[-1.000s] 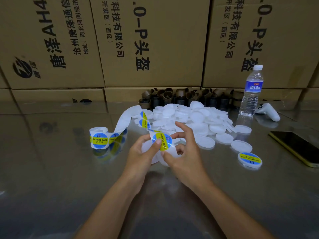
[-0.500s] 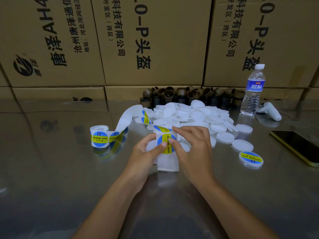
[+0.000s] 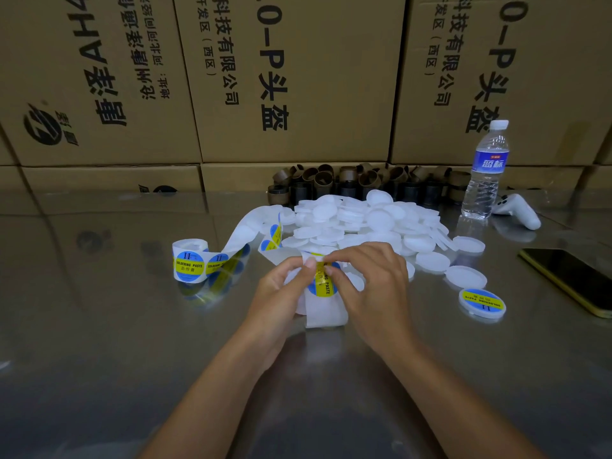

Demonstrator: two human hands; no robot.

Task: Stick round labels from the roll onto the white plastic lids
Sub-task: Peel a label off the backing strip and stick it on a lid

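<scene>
At the centre of the frame both hands meet just above the desk [image 3: 99, 326]; the left hand [image 3: 281, 286] has thumb and fingers curled, pinching the white backing strip [image 3: 326, 314] at its top; the right hand [image 3: 371, 286] has its fingertips closed on the upper edge of a round blue-and-yellow label [image 3: 323, 288] that lies on that strip. The strip hangs down between the wrists, its lower end touching the desk; the other way it runs up and left to the roll [image 3: 188, 260], which stands on its edge at centre left. Right behind the hands lies the heap of white lids [image 3: 364, 223], with a few loose ones spilled to its right; one labelled lid [image 3: 482, 303] sits apart at right of centre. Behind the heap stand brown cardboard cores [image 3: 347, 180] against a wall of cartons [image 3: 298, 77]; at upper right a water bottle [image 3: 485, 170] stands upright, just beside a white controller [image 3: 516, 210]; a phone [image 3: 576, 283] lies flat at the right edge.
</scene>
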